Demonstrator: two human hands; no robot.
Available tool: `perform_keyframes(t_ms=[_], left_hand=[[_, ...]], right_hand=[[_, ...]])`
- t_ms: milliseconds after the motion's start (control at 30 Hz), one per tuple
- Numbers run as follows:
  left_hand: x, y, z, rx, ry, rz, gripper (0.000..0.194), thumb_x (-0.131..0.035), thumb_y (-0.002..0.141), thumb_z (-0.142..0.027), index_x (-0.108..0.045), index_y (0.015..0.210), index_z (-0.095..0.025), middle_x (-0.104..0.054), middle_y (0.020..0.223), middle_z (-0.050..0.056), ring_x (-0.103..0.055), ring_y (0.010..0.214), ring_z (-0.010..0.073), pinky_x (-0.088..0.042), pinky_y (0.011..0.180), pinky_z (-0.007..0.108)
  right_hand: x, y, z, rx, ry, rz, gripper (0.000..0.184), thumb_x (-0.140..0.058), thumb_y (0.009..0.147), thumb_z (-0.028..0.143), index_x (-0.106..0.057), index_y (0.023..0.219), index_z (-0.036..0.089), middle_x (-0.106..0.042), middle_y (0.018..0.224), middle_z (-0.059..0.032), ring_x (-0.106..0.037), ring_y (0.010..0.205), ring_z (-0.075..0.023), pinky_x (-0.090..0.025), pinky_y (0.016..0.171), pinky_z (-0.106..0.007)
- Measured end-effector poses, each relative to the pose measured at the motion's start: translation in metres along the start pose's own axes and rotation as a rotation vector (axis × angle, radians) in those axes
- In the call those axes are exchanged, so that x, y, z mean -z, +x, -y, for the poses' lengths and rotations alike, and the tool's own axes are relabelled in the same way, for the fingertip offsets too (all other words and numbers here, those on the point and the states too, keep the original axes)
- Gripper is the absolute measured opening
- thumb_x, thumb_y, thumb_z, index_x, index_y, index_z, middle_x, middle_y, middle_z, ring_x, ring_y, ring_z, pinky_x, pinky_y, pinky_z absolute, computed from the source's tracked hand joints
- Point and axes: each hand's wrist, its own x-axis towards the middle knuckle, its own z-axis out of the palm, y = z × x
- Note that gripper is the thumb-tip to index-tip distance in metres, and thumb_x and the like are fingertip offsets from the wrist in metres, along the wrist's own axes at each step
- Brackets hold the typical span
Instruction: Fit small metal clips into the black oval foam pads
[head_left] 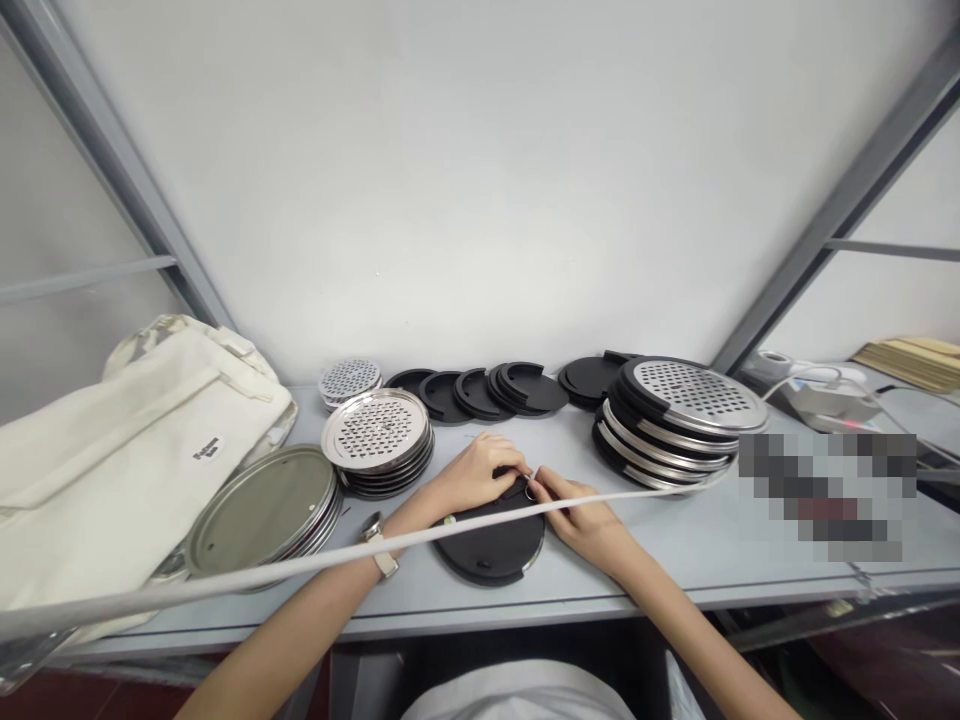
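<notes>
While one ring point(530, 491) is pinched by the right hand point(583, 512), one black disc point(491, 545) is touched by the left hand point(478, 472), its grip unclear.

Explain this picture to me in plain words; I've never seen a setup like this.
There is no machine here: a person works with bare hands, and one head-worn camera looks forward and down.

The left hand, with a watch on its wrist, and the right hand meet over a black disc, at a small ring. Which fingers grip it is too small to tell.

On the table, a stack of holed metal discs and a green-topped stack lie left, beside cream fabric. Loose black discs lie behind, a taller mixed stack right.
</notes>
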Motion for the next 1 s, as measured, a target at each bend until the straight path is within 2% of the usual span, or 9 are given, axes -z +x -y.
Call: perform_keyframes(t_ms=[233, 367, 667, 833, 1000], left_hand=[[0.002, -0.001, -0.002, -0.013, 0.018, 0.025, 0.018, -0.048, 0.088, -0.013, -0.066, 0.089, -0.017, -0.064, 0.090, 0.003, -0.056, 0.092, 0.0162, -0.038, 0.092, 0.030], [0.002, -0.001, -0.005, -0.039, 0.026, 0.023, 0.019, -0.048, 0.087, -0.010, -0.065, 0.091, -0.018, -0.064, 0.092, 0.003, -0.055, 0.095, 0.0162, -0.038, 0.094, 0.031], [-0.002, -0.002, -0.005, -0.064, 0.072, -0.061, 0.020, -0.047, 0.087, -0.010, -0.064, 0.092, -0.019, -0.061, 0.091, 0.003, -0.054, 0.094, 0.0163, -0.040, 0.093, 0.030], [0.000, -0.002, -0.008, -0.069, 0.040, -0.083, 0.019, -0.048, 0.087, -0.010, -0.059, 0.100, -0.018, -0.063, 0.099, 0.004, -0.055, 0.097, 0.0170, -0.040, 0.093, 0.032], [0.002, -0.002, -0.012, -0.050, 0.019, -0.084, 0.017, -0.048, 0.087, -0.013, -0.056, 0.100, -0.018, -0.063, 0.101, 0.004, -0.056, 0.098, 0.0178, -0.041, 0.093, 0.033]], right_hand=[[0.000, -0.001, 0.001, -0.021, 0.019, -0.003, 0.017, -0.037, 0.095, 0.033, -0.039, 0.080, 0.023, -0.050, 0.064, 0.0024, -0.043, 0.054, -0.0138, -0.035, 0.055, -0.024], [0.002, -0.002, 0.005, -0.009, 0.005, -0.001, 0.009, -0.041, 0.091, 0.025, -0.038, 0.082, 0.023, -0.049, 0.064, 0.0029, -0.042, 0.054, -0.0133, -0.034, 0.055, -0.024], [0.005, -0.003, 0.008, 0.004, 0.022, 0.012, 0.009, -0.039, 0.085, 0.014, -0.036, 0.086, 0.023, -0.049, 0.068, 0.0024, -0.042, 0.056, -0.0140, -0.034, 0.055, -0.024], [0.007, -0.003, 0.009, 0.004, 0.016, 0.008, 0.006, -0.035, 0.091, 0.020, -0.037, 0.086, 0.023, -0.049, 0.066, 0.0020, -0.042, 0.056, -0.0150, -0.036, 0.057, -0.025], [0.005, -0.003, 0.008, -0.012, 0.017, 0.002, 0.011, -0.036, 0.094, 0.029, -0.038, 0.085, 0.024, -0.052, 0.068, 0.0020, -0.044, 0.056, -0.0146, -0.038, 0.057, -0.025]])
